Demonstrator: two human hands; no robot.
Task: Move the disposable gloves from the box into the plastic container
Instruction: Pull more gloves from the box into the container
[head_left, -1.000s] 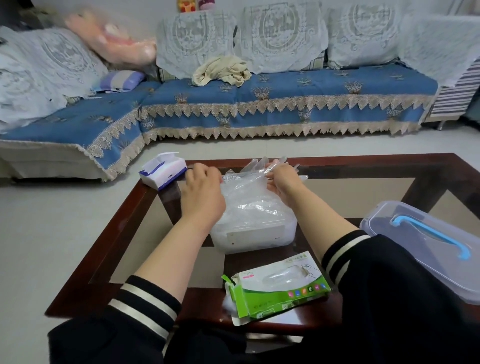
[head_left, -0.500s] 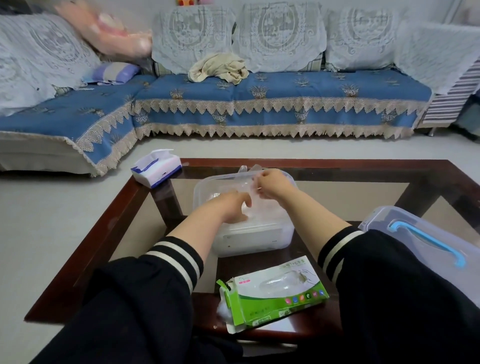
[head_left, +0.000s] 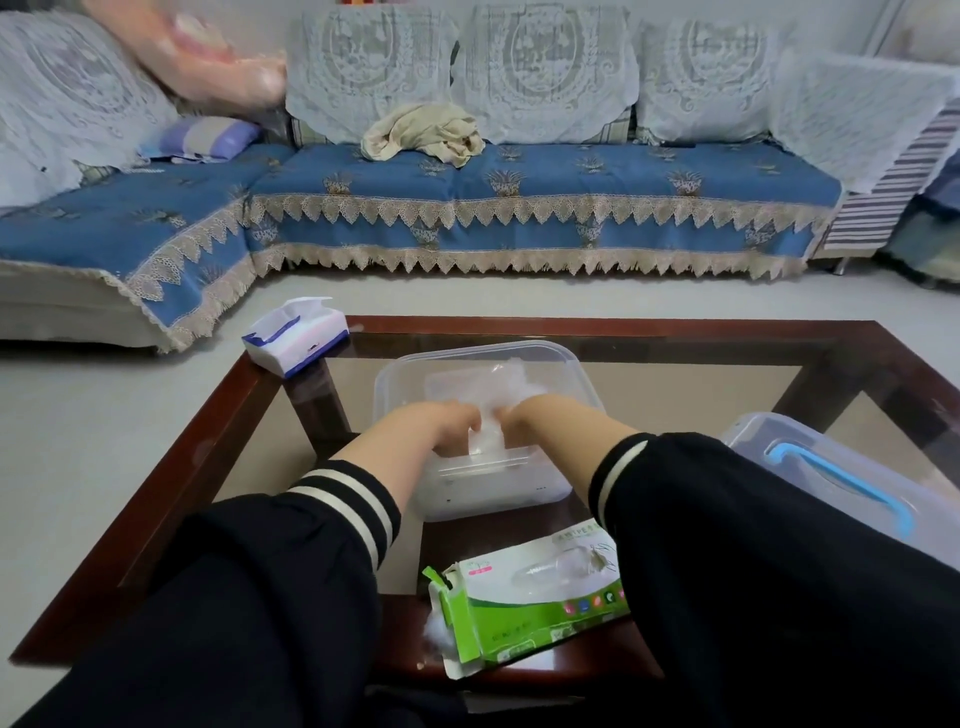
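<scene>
A clear plastic container (head_left: 563, 364) stands on the glass coffee table (head_left: 613, 326). Both my hands reach down inside it. My left hand (head_left: 441, 423) and my right hand (head_left: 537, 418) press on a bundle of thin transparent disposable gloves (head_left: 498, 387) between them; the fingers are hidden inside the container. The green and white glove box (head_left: 535, 597) lies open on its side at the table's near edge, a bit of clear plastic sticking out of its left end.
The container's lid with a blue handle (head_left: 841, 483) lies on the table's right side. A white and blue tissue pack (head_left: 296, 335) sits at the far left corner. A blue covered sofa (head_left: 467, 208) runs behind the table.
The gloves were held up above the container a second ago. Both hands have since lowered them in and pushed deeper, and the bundle is now down inside.
</scene>
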